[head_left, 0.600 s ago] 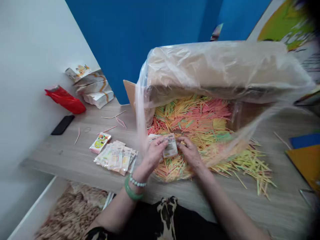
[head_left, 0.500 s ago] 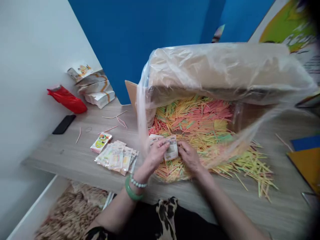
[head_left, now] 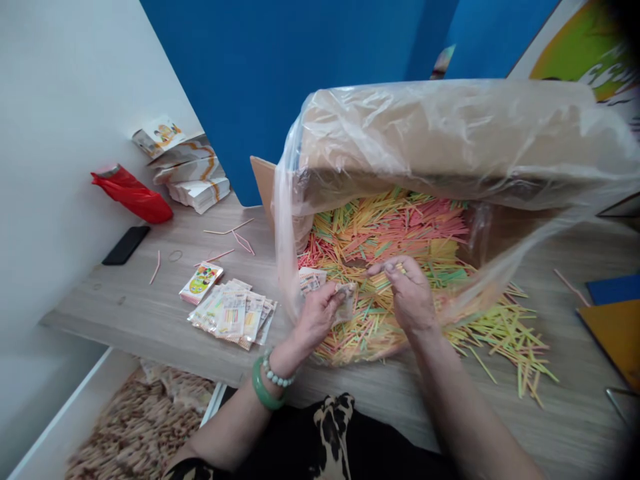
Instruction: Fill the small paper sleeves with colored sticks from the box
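Observation:
My left hand (head_left: 319,309) is closed on a small clear printed packet (head_left: 346,301), pinching it over the loose sticks. To its right, my right hand (head_left: 411,293) is raised and grips a small bundle of thin coloured sticks (head_left: 387,279), which point left toward the packet. Beneath both hands lies a heap of thin yellow, green and pink sticks (head_left: 400,230), in a cardboard box lined with a clear plastic bag (head_left: 380,133). More printed packets (head_left: 311,280) rest on the heap just behind my left hand.
Left of the box lie a pile of filled packets (head_left: 235,313) and a small printed card pack (head_left: 201,283). Farther back are a black phone (head_left: 126,245), a red bag (head_left: 133,193) and stacked printed paper (head_left: 197,190). Loose sticks (head_left: 520,340) spill onto the table at right.
My right hand has moved from beside the packet up and to the right, and now shows a bundle of sticks in its fingers. My left hand keeps hold of the packet, now tilted.

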`<state>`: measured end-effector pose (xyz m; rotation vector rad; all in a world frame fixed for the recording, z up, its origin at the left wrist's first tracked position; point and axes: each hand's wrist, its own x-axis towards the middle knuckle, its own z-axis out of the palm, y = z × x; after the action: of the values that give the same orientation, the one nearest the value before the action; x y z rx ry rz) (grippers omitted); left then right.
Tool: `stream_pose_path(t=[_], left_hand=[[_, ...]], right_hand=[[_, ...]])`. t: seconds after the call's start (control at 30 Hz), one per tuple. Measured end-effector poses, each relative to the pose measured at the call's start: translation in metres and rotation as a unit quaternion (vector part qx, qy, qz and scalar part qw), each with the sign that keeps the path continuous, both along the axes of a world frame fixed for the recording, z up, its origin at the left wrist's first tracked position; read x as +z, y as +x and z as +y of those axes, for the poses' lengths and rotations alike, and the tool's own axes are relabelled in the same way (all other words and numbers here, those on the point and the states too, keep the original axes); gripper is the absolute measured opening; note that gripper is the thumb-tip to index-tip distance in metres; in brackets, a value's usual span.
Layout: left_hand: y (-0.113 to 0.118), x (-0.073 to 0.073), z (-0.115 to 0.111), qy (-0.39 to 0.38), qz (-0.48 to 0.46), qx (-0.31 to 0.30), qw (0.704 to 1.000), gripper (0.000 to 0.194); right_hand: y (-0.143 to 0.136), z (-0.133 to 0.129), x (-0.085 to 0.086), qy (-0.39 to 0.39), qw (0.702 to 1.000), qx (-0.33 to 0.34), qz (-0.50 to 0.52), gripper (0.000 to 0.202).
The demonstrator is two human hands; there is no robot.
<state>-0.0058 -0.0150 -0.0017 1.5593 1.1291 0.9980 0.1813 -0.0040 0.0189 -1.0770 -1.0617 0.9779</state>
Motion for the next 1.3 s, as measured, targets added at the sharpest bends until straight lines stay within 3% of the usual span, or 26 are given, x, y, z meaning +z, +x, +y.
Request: stream_pose_path(t=[0.17,0.3,0.43,0.67,0.8,1.0,1.17,1.3], left_hand=[[0.0,-0.002,-0.002,-0.067,-0.013,-0.009,0.998,0.038],[0.003,0.009,-0.003,-0.113,-0.068,-0.015,0.991,0.039],[0.002,0.018,-0.004,-0.133,-0.1,-0.025,0.986,0.042],[-0.004,0.013,-0.004,-0.179,-0.156,-0.036,0.971,0.034],[-0.003,0.011,-0.004,-0.16,-0.119,-0.051,0.979,0.032],[-0.007,0.014,-0.005,-0.106,-0.058,-0.058,0.991,0.033],[-0.009,0.014,-0.004,-0.085,-0.054,-0.056,0.993,0.042],[-0.005,0.009,-0.003,-0.076,-0.079,-0.046,0.993,0.038]], right_hand=[[-0.013,-0.006,0.019,0.053,0.997,0.003,0.06,0.007],[-0.033,-0.011,0.032,0.117,0.991,0.028,0.058,0.003],[-0.047,-0.015,0.032,0.134,0.988,0.058,0.041,0.006],[-0.041,-0.02,0.02,0.089,0.991,0.092,0.045,0.008],[-0.035,-0.017,0.022,0.061,0.987,0.114,0.092,0.011],[-0.029,-0.012,0.023,-0.045,0.99,0.13,0.017,0.014],[-0.035,-0.012,0.019,-0.081,0.989,0.12,0.028,0.018],[-0.042,-0.013,0.017,-0.089,0.983,0.158,0.011,0.021]])
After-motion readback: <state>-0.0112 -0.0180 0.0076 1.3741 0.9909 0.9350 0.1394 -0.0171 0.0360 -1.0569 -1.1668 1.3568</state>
